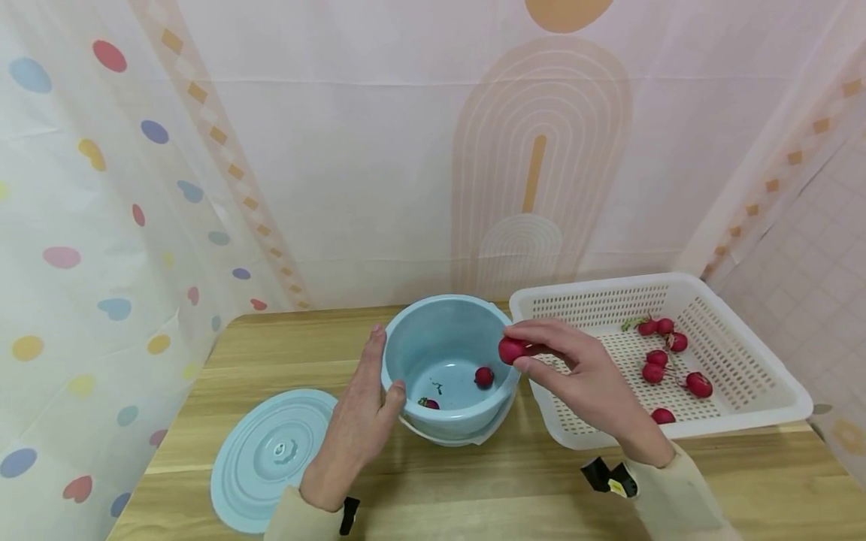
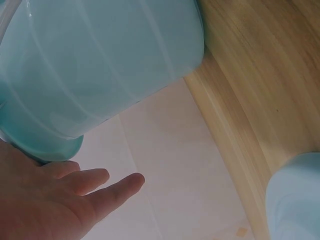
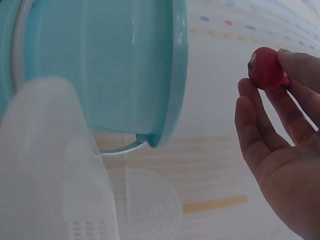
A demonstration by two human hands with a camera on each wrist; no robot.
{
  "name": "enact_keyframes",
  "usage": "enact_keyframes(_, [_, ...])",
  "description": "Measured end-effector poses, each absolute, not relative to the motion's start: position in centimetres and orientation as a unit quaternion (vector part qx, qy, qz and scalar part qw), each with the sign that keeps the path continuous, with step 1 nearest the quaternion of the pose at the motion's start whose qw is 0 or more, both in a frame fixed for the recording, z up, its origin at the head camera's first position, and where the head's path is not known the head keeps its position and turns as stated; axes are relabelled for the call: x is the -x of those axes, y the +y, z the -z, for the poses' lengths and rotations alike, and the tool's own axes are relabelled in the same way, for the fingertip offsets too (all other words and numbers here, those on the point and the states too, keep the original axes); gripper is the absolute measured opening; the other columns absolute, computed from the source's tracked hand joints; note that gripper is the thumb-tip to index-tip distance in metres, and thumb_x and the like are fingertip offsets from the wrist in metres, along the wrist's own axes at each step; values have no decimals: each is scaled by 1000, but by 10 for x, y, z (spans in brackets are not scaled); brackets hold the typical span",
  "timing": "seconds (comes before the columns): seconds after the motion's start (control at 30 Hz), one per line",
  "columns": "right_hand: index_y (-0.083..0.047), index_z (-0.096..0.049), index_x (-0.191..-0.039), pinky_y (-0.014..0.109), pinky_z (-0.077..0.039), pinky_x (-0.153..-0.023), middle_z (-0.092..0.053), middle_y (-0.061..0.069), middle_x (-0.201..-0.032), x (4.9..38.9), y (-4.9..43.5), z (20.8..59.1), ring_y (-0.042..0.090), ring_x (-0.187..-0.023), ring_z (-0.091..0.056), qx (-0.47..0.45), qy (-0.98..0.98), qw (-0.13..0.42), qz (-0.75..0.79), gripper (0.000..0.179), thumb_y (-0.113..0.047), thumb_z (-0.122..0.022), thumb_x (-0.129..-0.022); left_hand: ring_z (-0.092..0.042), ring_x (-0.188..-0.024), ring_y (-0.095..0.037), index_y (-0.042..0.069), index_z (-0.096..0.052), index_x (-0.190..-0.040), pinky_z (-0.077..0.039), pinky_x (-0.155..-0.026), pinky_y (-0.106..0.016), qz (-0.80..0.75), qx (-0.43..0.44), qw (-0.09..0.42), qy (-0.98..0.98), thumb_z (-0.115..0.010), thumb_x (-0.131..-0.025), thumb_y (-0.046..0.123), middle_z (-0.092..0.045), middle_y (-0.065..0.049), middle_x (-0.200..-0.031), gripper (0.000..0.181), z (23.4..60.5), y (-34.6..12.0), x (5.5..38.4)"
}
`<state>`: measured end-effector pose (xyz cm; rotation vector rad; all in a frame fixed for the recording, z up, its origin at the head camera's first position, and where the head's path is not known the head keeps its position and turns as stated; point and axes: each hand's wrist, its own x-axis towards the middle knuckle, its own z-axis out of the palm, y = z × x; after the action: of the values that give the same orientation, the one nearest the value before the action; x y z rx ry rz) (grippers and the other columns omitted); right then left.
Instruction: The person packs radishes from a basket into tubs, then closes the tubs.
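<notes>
A red radish [image 1: 512,350] is pinched between the thumb and fingers of my right hand [image 1: 580,373], over the right rim of the light blue bucket [image 1: 449,430]. In the right wrist view the same radish [image 3: 266,69] shows a small green stub. Two radishes lie inside the bucket, one radish [image 1: 483,377] at the right and one [image 1: 429,403] near the front wall, with a dark scrap between them. My left hand [image 1: 358,421] is at the bucket's left side with its fingers extended; in the left wrist view the fingers [image 2: 115,197] hold nothing.
A white perforated basket [image 1: 764,376] at the right holds several radishes [image 1: 677,342]. The round light blue lid [image 1: 252,481] lies on the wooden table [image 1: 460,496] at the left. A patterned curtain [image 1: 352,188] hangs behind the table.
</notes>
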<state>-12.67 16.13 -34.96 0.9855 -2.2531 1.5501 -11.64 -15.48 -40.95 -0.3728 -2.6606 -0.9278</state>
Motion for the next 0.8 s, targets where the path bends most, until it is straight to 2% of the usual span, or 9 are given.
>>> enact_keyframes(0.4, [-10,-73,-127,32,-56,-97,-72,1,-126,137,132,363,20,-116,-66,-372,-802,159,-440,42,-1,-79,-87,-33,-152,-31,5,-19,-165,-43,-110,-58,318,124,142,-929,-51,-98,25,-19,-7,-172,77,405,-155,115])
enact_keyframes(0.63, [-8,-75,-124,39,-59,-90,-71,4,-124,140,124,373,23,-114,-67,-373,-826,182,-381,39,-4,-81,-86,-30,-153,-31,7,-18,-166,-39,-114,-57,318,125,141,-929,-51,-99,25,-19,-8,-172,77,406,-155,115])
enact_keyframes(0.8, [-6,-73,-129,50,-53,-100,-66,8,-137,140,121,376,29,-126,-62,-366,-845,191,-340,40,-13,-80,-90,-30,-153,-30,6,-18,-166,-39,-115,-56,316,124,140,-930,-50,-100,26,-18,-8,-172,76,407,-155,115])
